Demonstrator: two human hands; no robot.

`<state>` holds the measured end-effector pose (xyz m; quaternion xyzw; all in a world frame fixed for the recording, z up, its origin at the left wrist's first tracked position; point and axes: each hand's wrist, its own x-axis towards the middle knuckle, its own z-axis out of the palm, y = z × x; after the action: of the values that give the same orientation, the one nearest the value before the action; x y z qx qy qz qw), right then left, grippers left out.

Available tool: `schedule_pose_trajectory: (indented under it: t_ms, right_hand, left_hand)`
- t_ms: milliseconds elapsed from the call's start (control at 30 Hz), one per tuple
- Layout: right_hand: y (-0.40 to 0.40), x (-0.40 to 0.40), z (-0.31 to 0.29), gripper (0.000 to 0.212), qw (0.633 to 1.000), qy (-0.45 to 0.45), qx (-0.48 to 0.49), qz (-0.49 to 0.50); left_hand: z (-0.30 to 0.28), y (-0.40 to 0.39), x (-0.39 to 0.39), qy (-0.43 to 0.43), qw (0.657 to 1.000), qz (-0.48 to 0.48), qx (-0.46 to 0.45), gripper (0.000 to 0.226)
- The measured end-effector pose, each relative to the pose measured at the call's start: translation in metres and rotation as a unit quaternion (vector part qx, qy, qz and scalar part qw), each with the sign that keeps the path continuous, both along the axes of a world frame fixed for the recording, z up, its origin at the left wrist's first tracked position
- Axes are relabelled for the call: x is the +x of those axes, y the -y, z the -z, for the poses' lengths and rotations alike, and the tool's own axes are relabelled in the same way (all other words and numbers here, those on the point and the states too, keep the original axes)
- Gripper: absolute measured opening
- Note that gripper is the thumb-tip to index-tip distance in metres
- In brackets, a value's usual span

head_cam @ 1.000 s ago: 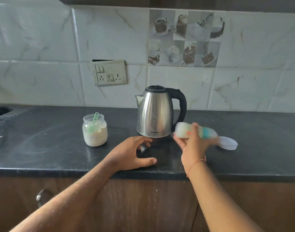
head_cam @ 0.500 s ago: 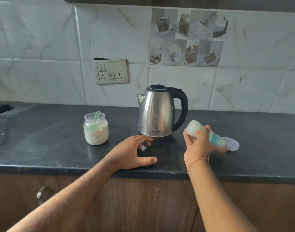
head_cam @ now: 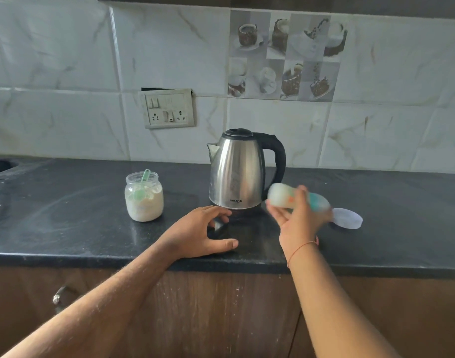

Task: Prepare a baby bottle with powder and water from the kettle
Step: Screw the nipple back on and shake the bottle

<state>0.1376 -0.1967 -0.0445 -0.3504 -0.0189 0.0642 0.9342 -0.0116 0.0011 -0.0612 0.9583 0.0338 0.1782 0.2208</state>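
My right hand (head_cam: 297, 222) grips a baby bottle (head_cam: 282, 196) with a teal collar, held sideways above the black counter (head_cam: 66, 215); the bottle is motion-blurred and looks milky white. A steel kettle (head_cam: 236, 171) with a black handle stands just left of it. My left hand (head_cam: 198, 232) rests on the counter in front of the kettle, fingers spread and loosely bent, holding nothing. A glass jar of white powder (head_cam: 144, 200) with a green scoop (head_cam: 141, 188) inside stands open to the left. The bottle's clear cap (head_cam: 346, 218) lies on the counter behind my right hand.
A socket and switch plate (head_cam: 168, 108) is on the tiled wall behind the jar. The counter's front edge runs just below my hands, with wooden cabinet doors (head_cam: 221, 313) underneath. A sink edge (head_cam: 0, 165) shows at far left.
My right hand has swung the bottle back and forth, now blurred and closer to the kettle. The left hand has stayed on the counter.
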Motion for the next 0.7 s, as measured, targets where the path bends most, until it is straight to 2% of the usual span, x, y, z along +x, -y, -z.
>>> schedule_pose_trajectory:
  t_ms: [67, 133, 167, 200, 267, 300, 333, 400, 433, 467, 567, 600, 667, 700]
  right_hand:
    - [0.001, 0.000, -0.005, 0.066, 1.000, -0.024, 0.009, -0.003]
    - [-0.003, -0.008, 0.001, 0.063, 0.987, 0.056, -0.112, -0.098]
    - [-0.003, -0.015, -0.002, 0.065, 0.983, 0.057, -0.134, -0.112]
    - [-0.006, -0.015, -0.007, 0.068, 0.988, 0.040, -0.113, -0.095]
    - [-0.001, -0.003, 0.000, 0.073, 1.000, -0.008, 0.007, 0.011]
    - [0.000, 0.003, 0.001, 0.075, 0.998, -0.035, 0.036, 0.032]
    - [0.000, 0.003, -0.004, 0.074, 0.999, -0.038, 0.036, 0.011]
    - [-0.001, -0.010, -0.001, 0.067, 0.991, 0.039, -0.088, -0.096]
    - [0.000, -0.015, -0.004, 0.067, 0.986, 0.047, -0.108, -0.120]
    - [-0.003, -0.014, -0.008, 0.067, 0.988, 0.041, -0.101, -0.107]
    - [0.001, 0.001, -0.001, 0.068, 0.997, -0.029, 0.070, 0.030]
    - [0.002, -0.001, -0.005, 0.066, 0.996, -0.036, 0.080, 0.008]
    - [0.000, -0.009, -0.003, 0.062, 0.992, 0.034, -0.064, -0.099]
    - [0.002, -0.012, -0.002, 0.062, 0.987, 0.044, -0.085, -0.130]
  left_hand:
    - [0.001, -0.001, 0.000, 0.006, 1.000, -0.002, -0.002, 0.087]
    - [0.002, -0.001, 0.000, 0.005, 1.000, -0.001, 0.001, 0.086]
    - [0.002, 0.000, 0.000, 0.006, 1.000, -0.002, 0.002, 0.086]
    - [0.001, -0.001, 0.000, 0.009, 1.000, -0.004, 0.003, 0.085]
    - [0.001, 0.000, 0.000, 0.009, 1.000, -0.002, 0.001, 0.086]
    - [0.001, 0.001, 0.000, 0.011, 1.000, -0.002, 0.000, 0.086]
    - [0.001, 0.000, 0.001, 0.011, 1.000, -0.002, -0.002, 0.086]
    - [0.001, 0.000, 0.001, 0.007, 1.000, 0.000, -0.002, 0.086]
    - [0.001, 0.000, 0.001, 0.008, 1.000, -0.002, 0.000, 0.086]
    - [0.000, -0.001, 0.001, 0.008, 1.000, -0.002, 0.000, 0.086]
    - [0.001, 0.000, 0.000, 0.010, 1.000, -0.002, -0.005, 0.084]
    - [0.002, 0.000, 0.000, 0.013, 1.000, -0.004, -0.007, 0.084]
    - [0.003, 0.000, 0.000, 0.014, 1.000, -0.004, -0.009, 0.085]
    - [0.003, 0.000, 0.001, 0.016, 1.000, -0.005, -0.008, 0.085]
